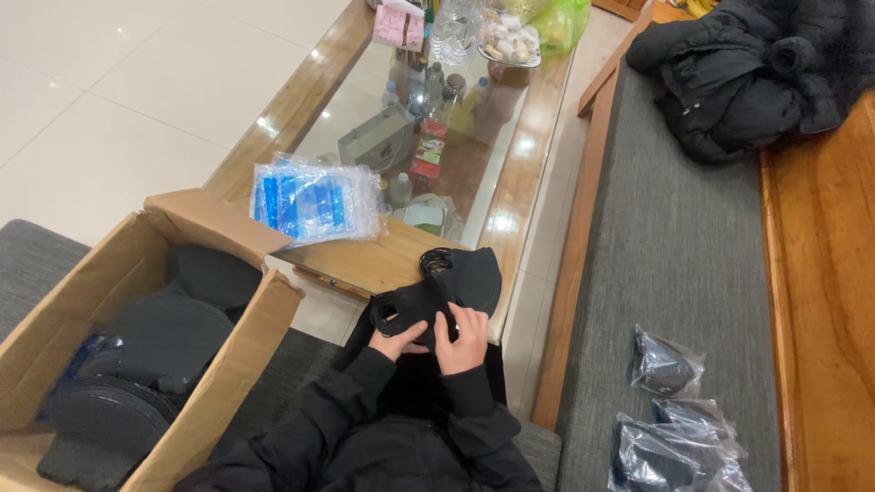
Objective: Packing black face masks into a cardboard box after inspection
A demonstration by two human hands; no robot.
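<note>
Both hands on a stack of black masks at the tabletop's edge.

The left hand [397, 340] and right hand [465, 339] grip the black masks [451, 287] over the lap, beside the tabletop [383, 260], which carries a bundle of clear bags [314, 202]; a cardboard box [137, 264] of masks stands to the left.

Open brown carton [137, 301] left; clear blue-printed bag bundle [314, 200] on table.

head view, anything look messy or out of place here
Nothing is spilled or broken. The stack of blue-and-clear bags overhangs the glass-topped table edge above the open cardboard box. Both hands hold black masks, and bagged masks lie loose on the grey bench cushion.
</note>
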